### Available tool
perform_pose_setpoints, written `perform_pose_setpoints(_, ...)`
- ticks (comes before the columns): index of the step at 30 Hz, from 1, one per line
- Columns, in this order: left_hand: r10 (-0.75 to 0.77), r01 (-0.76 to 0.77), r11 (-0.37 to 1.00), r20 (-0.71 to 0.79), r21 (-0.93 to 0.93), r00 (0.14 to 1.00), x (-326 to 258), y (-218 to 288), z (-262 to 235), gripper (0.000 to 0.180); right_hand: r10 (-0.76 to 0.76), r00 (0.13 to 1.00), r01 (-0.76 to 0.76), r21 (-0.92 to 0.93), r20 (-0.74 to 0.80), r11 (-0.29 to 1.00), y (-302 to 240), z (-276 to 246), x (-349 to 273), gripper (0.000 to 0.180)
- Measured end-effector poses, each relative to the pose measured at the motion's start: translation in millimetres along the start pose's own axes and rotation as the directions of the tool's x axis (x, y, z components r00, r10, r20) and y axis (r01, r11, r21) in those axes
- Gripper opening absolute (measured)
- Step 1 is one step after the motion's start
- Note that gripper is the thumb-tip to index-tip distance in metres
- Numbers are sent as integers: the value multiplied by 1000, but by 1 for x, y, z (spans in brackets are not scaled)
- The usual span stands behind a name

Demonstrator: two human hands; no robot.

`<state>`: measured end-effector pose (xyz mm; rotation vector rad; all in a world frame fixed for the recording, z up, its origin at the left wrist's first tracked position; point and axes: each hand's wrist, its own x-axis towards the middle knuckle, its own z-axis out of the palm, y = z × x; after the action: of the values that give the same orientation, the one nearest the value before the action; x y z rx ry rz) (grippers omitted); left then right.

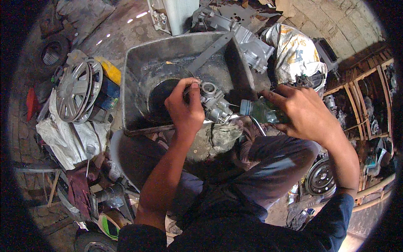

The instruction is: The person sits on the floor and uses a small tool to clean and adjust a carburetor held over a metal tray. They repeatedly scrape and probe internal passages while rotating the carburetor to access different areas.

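My left hand [184,103] is closed around one side of a silver metal carburetor [217,105], whose round opening faces up. The carburetor is held over the near edge of a dark, grimy basin [140,63]. My right hand [304,109] grips a greenish clear plastic bottle [265,111], tipped sideways with its pale blue cap toward the carburetor. Between cap and carburetor runs a thin pale line; whether it is liquid or a nozzle I cannot tell. Across the basin's far right corner lies a flat metal bar [212,50]. Some of the fingers on both hands are hidden.
Wheel covers [75,92] are stacked on the left above a crumpled white sack [69,138]. Beyond the basin lie a grey metal casing [247,44] and a stuffed white bag [294,54]. Wooden shelves [357,105] with parts stand at right, near a black wheel rim [321,178].
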<state>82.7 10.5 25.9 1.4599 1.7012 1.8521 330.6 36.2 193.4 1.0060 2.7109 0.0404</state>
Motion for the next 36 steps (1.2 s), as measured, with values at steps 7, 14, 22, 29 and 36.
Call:
perform_pose_setpoints(7, 4, -4, 1000, -4, -5, 1000, -1, -2, 0, 18, 25, 998, -25, 10, 64, 1000, -4, -8, 1, 81)
perform_pose_setpoints(14, -28, 30, 999, 100, -18, 995, 0, 5, -1, 25, 38, 999, -39, 57, 17, 998, -2, -6, 0, 80)
perform_pose_setpoints(22, 22, -2, 994, 176, -113, 984, 0, -5, 3, 52, 134, 941, -45, 278, -310, 959, 13, 6, 10, 64)
perform_pose_setpoints(29, -19, 58, 978, 191, -199, 981, 6, -9, 0, 55, 367, 732, 17, 555, -574, 832, 24, 15, 50, 59)
perform_pose_setpoints(36, 8, -7, 996, 8, -91, 1000, 28, -6, -26, 52, 518, 535, 252, 711, -668, 657, 15, 37, 105, 52)
